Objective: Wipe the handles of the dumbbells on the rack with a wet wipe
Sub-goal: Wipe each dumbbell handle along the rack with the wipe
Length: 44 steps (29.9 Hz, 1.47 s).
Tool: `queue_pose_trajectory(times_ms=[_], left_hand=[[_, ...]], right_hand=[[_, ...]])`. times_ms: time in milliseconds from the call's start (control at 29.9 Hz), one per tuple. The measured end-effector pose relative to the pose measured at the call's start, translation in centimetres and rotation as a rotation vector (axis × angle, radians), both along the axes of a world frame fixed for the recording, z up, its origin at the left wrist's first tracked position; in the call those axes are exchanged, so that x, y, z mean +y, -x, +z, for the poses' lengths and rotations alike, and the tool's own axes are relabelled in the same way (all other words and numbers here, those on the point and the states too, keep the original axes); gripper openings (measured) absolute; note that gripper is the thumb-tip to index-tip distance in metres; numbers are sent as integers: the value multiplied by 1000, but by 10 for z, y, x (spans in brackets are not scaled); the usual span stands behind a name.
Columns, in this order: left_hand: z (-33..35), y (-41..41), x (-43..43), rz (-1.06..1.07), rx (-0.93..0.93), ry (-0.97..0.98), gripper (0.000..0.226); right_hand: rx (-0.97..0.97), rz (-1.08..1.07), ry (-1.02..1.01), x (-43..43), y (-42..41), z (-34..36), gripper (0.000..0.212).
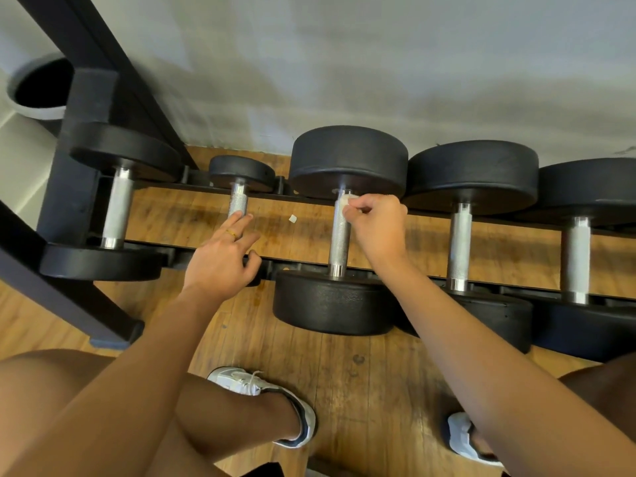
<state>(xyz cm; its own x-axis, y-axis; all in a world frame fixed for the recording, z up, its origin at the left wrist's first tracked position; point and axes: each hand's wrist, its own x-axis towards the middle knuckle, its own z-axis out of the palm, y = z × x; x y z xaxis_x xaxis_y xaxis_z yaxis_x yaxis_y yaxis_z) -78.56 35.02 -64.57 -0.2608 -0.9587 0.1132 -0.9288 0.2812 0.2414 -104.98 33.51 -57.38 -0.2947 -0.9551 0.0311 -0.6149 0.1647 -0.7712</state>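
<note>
Several black dumbbells with silver knurled handles lie across a low black rack (pixel 220 248). My right hand (pixel 377 226) pinches a small white wet wipe (pixel 347 200) against the far end of the middle dumbbell's handle (pixel 339 241). My left hand (pixel 225 251) lies with straight fingers over the near end of the small dumbbell's handle (pixel 237 201), its fingertips touching the handle. A small white scrap (pixel 293 218) lies on the wooden floor between these two handles.
A black rack post (pixel 79 173) rises at the left beside a grey bin (pixel 34 87). A white wall runs behind the rack. My knees and white shoes (pixel 265 401) are on the wooden floor in front of the rack.
</note>
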Motion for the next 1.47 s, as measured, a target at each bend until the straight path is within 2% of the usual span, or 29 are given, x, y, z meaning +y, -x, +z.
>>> queue_pose_trajectory(times_ms=[67,201,435,635,769,869,970,1104,1204,1304,1404,1471], left_hand=[[0,0,0,-1,-5,4,36],[0,0,0,6,-11,-8,36],[2,0,-1,10,-28,-31,37],[3,0,0,0,-19,-22,35],[4,1,0,3,-18,-22,35],[4,1,-1,7,-21,-19,35],[3,1,0,1,-23,-18,34],[3,0,0,-4,-23,-11,33],[2,0,0,-6,-13,-8,31],[1,-1,-1,0,7,-6,30],[1,0,0,3,9,-9,31],[1,-1,1,3,16,-7,31]], right_hand=[[43,79,-48,10,3,-7,9],[252,271,-183,16,7,-13,14],[161,229,-90,-5,6,5,15],[363,514,-313,18,13,-6,11],[429,608,-281,11,15,3,15],[422,557,-196,13,16,-1,15],[331,515,-249,19,20,-9,9],[338,718,-359,16,32,-10,8],[331,769,-253,17,39,-9,9],[356,682,20,10,41,-5,16],[508,703,276,-3,37,2,29],[666,781,352,-12,35,2,42]])
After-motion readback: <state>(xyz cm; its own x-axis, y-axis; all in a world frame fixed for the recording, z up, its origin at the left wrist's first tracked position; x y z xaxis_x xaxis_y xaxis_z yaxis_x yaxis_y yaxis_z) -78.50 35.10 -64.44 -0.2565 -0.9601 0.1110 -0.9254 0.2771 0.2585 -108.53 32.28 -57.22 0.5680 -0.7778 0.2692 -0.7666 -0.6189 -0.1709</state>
